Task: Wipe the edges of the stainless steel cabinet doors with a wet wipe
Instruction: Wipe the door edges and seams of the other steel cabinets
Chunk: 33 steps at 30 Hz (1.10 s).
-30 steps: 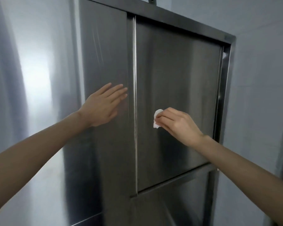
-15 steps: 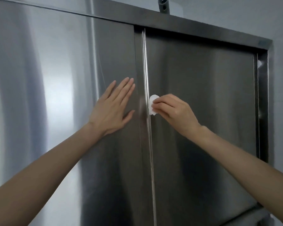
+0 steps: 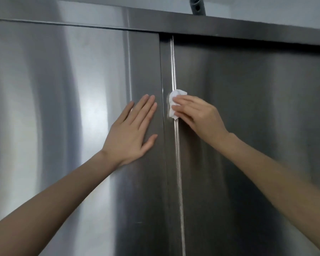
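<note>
Left hand (image 3: 131,130) lies flat, fingers spread, on the stainless steel cabinet door (image 3: 144,71). Right hand (image 3: 198,115), fingers curled, presses a crumpled white wet wipe (image 3: 175,102) against the vertical door edge (image 3: 175,145) beside it.

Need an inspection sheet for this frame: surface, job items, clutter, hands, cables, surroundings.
Surface: stainless steel cabinet doors, brushed finish with glare patches; a bright centre edge strip runs vertically between them.
Job's things: wet wipe, white and crumpled, pressed on the centre edge strip.
Clutter: nothing seen.
Grippers: left hand flat, fingers straight, on the left door; right hand holds the wet wipe against the strip.
Cables: nothing seen.
Surroundings: steel top rail; grey bracket above it; pale wall behind.
</note>
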Available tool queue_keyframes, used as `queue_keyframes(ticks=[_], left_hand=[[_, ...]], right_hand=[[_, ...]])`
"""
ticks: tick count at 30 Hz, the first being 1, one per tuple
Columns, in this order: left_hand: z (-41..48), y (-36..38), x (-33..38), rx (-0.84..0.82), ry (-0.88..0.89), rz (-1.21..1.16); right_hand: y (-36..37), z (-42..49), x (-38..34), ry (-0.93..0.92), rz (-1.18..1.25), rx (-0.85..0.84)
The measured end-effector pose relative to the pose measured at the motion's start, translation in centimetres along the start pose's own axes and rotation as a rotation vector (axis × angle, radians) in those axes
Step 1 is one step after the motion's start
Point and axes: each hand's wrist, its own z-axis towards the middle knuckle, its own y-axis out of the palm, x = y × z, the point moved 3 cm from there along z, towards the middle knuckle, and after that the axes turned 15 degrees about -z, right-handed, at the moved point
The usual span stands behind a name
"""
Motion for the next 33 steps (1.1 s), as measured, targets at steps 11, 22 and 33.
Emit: queue_keyframes(ticks=[11, 22, 33], left_hand=[[0.0, 0.2, -0.1, 0.02, 0.002, 0.039], [0.0, 0.3, -0.2, 0.005, -0.003, 0.057], [0.0, 0.2, -0.2, 0.028, 0.0, 0.06]], right_hand=[[0.9, 1.8, 1.1, -0.133, 0.048, 0.032], [0.8, 0.6, 1.2, -0.269, 0.027, 0.01], [1.0, 1.1, 1.9, -0.254, 0.072, 0.001]])
